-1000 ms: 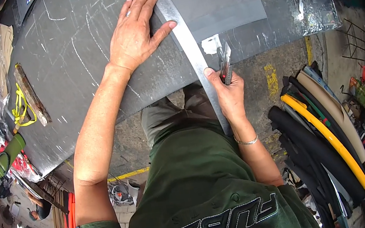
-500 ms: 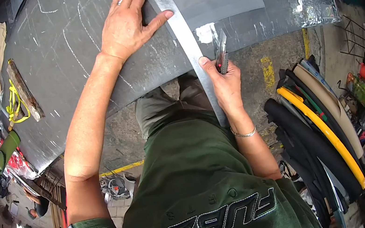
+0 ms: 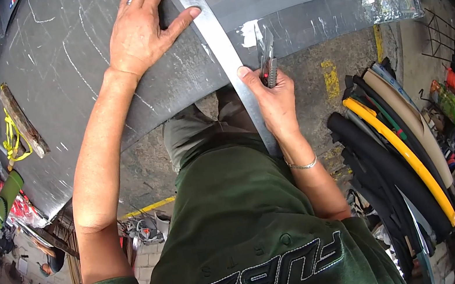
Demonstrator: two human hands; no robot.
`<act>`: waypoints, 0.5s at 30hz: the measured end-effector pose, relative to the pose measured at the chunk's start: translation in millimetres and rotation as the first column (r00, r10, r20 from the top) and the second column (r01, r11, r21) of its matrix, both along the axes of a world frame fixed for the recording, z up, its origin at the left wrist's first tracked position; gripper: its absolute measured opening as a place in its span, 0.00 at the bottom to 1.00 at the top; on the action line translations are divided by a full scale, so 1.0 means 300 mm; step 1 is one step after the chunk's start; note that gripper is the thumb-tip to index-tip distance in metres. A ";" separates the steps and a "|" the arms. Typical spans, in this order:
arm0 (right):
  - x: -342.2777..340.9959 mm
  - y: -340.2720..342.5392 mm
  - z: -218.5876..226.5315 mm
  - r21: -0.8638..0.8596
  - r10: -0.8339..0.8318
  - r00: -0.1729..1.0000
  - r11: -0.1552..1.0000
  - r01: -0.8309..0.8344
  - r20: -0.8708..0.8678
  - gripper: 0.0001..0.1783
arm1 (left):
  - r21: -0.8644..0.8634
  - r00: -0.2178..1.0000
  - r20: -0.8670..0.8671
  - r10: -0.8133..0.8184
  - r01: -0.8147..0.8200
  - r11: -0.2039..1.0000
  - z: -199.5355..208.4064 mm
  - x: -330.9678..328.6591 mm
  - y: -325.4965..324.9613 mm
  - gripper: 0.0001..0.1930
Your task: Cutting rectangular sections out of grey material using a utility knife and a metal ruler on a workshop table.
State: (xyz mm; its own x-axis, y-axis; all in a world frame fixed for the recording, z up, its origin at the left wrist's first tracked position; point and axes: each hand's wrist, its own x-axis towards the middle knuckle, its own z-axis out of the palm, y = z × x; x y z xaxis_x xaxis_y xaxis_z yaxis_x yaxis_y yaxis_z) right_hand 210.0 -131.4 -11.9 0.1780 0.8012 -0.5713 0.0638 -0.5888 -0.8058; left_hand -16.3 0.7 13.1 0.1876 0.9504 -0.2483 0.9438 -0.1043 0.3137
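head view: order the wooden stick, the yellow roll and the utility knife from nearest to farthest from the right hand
1. Utility knife: held in the right hand.
2. Yellow roll: to its right, lower in the picture.
3. Wooden stick: far across on the left.

Bright, fairly even light washes a workshop, whitening the long metal ruler [image 3: 222, 48] along its face and raising glints on clear plastic [image 3: 396, 10] at the far right of the dark worktop [image 3: 166, 86]. Shadow darkens the trousers [image 3: 193, 129] beneath its edge. The blade of the cutter knife [image 3: 272, 72] looks smeared and doubled, while the green shirt [image 3: 229, 194] shows crisp stitching. The fisheye lens bows the yellow roll [image 3: 403, 154], softens clutter near the left rim and blackens the corners; bluish flare streaks the lower left.
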 end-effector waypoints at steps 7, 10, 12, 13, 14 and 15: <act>-0.001 0.009 0.015 -0.013 0.024 1.000 1.000 -0.024 0.006 0.19 | 0.313 0.983 0.152 -0.103 0.051 0.948 -0.029 -0.032 -0.036 0.42; 0.001 0.009 0.012 -0.008 0.029 1.000 1.000 -0.029 0.002 0.19 | 0.323 0.984 0.145 -0.107 0.055 0.945 -0.035 -0.035 -0.036 0.42; 0.003 0.008 0.008 -0.002 0.031 1.000 1.000 -0.031 -0.001 0.19 | 0.338 0.983 0.142 -0.113 0.059 0.939 -0.035 -0.035 -0.037 0.42; 0.004 0.007 0.006 -0.001 0.030 1.000 1.000 -0.030 -0.001 0.20 | 0.327 0.983 0.150 -0.104 0.050 0.944 -0.032 -0.032 -0.036 0.42; 0.005 0.007 0.005 0.000 0.028 1.000 1.000 -0.028 -0.002 0.20 | 0.315 0.983 0.158 -0.095 0.041 0.948 -0.029 -0.030 -0.036 0.42; 0.005 0.007 0.004 0.000 0.030 1.000 1.000 -0.030 -0.002 0.20 | 0.315 0.983 0.158 -0.093 0.039 0.948 -0.028 -0.030 -0.036 0.42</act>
State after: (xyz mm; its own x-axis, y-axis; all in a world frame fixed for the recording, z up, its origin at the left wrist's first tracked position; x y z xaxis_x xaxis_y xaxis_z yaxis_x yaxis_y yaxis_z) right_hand 211.5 -129.4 -10.7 0.1532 0.8058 -0.5720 0.0796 -0.5870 -0.8057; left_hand -25.2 -10.2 4.6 0.2664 0.9590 0.0966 0.8672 -0.2822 0.4102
